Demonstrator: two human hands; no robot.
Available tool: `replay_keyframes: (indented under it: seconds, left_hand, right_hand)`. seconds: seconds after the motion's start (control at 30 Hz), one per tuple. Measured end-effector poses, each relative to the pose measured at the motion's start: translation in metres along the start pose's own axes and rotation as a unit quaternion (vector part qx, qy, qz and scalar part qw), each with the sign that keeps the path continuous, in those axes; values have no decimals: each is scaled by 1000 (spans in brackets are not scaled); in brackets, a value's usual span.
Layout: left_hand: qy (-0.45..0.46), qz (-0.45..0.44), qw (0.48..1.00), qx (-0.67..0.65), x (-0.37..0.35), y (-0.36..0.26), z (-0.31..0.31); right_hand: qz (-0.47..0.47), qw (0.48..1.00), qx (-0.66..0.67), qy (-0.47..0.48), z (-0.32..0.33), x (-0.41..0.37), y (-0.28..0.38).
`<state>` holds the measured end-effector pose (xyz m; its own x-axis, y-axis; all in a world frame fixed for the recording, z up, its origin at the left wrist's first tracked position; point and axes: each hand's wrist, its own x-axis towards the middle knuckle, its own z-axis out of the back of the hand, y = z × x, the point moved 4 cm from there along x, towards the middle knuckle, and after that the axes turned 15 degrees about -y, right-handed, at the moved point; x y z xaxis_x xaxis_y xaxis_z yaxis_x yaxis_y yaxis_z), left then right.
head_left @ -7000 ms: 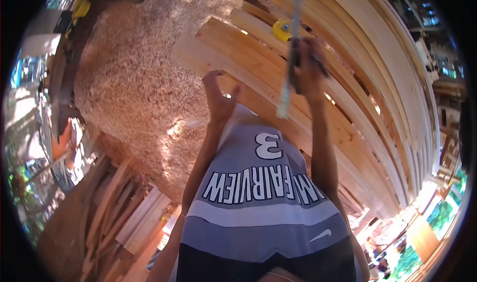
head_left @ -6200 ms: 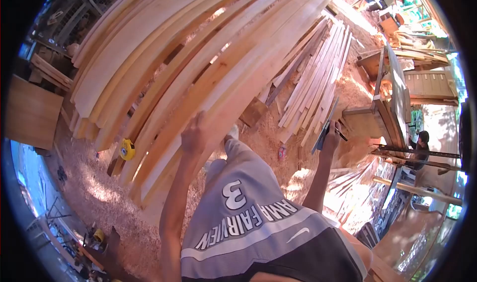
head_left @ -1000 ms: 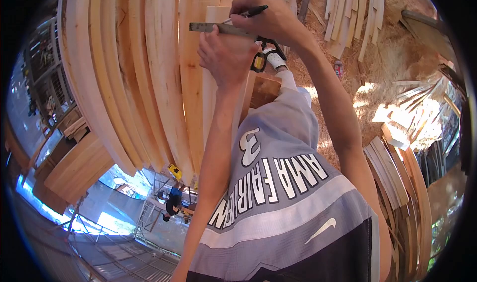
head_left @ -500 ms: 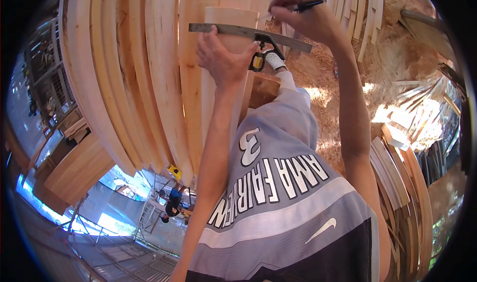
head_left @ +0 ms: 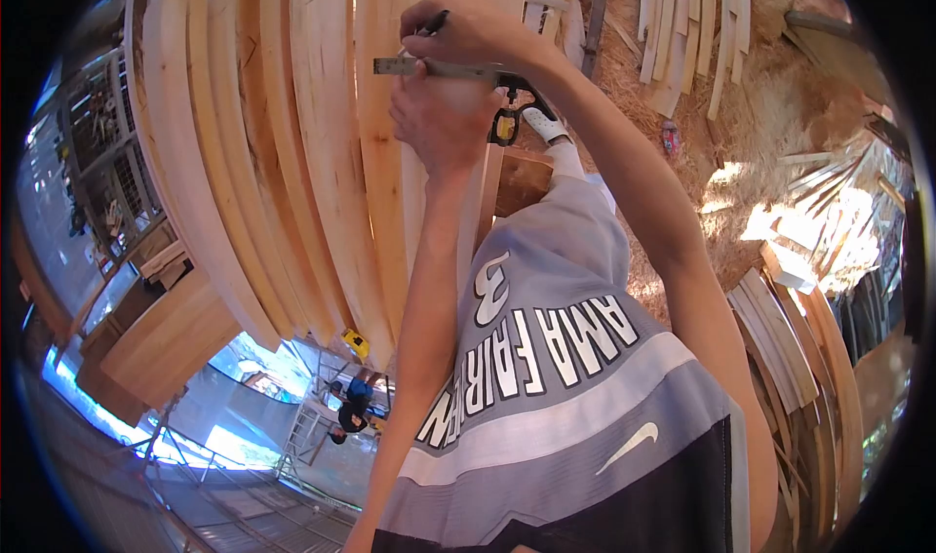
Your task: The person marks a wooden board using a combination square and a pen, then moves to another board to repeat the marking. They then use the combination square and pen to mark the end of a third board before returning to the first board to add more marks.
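Note:
My left hand [head_left: 444, 119] presses a combination square against a pale board, its thumb and fingers around the tool. The metal blade [head_left: 395, 66] lies across the board, and the black head with a yellow vial [head_left: 505, 126] hangs past the board's right edge. My right hand [head_left: 468, 28] is closed around a black pen [head_left: 434, 22], just above the blade near its left end. The pen's tip is hard to make out, and my right hand and forearm cover part of the blade and board.
Long planks [head_left: 322, 143] lie side by side to the left, with a yellow tape measure [head_left: 356, 343] near their ends. A person [head_left: 353, 405] is in the background at lower left. Sawdust [head_left: 624, 143] and wood strips [head_left: 697, 36] cover the ground at right, with stacked boards [head_left: 780, 338] lower down.
My right hand has moved left with the pen, from beyond the board's right side to over the blade's left part. My left hand stays on the square.

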<state>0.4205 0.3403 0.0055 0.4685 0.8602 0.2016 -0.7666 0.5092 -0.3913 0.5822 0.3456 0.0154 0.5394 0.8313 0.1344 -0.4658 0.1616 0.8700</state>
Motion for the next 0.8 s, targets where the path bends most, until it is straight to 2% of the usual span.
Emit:
replay_keyframes:
  seconds: [0.1, 0.17, 0.3, 0.37, 0.4, 0.47, 0.53, 0.67, 0.8]
  left_hand:
    - [-15, -20, 1000, -13, -2, 3, 1]
    - [-14, -19, 1000, -8, -1, 5, -1]
    - [-12, -21, 1000, 3, 1, 6, -2]
    - [-11, -21, 1000, 0, 2, 6, -2]
    - [-9, -22, 1000, -1, 2, 6, -1]
    - [-10, -21, 1000, 0, 2, 7, -2]
    - [-10, -20, 1000, -1, 3, 8, -2]
    - [-18, -20, 1000, 3, 6, 14, -4]
    - [-3, -10, 1000, 6, 11, 17, -1]
  right_hand:
    - [-9, 998, 54, -25, 13, -10, -7]
    - [-30, 999, -11, -4, 38, -21, 2]
    - [-25, 999, -4, 31, 69, -39, -1]
    - [-89, 995, 6, 40, 84, -52, -6]
    - [-89, 995, 6, 40, 92, -56, -11]
    - [-43, 990, -124, 50, 107, -66, -23]
    - [-61, 990, -123, 25, 115, -77, -35]
    - [-96, 991, -87, -14, 96, -96, -45]
    - [-80, 991, -109, -13, 50, -120, -40]
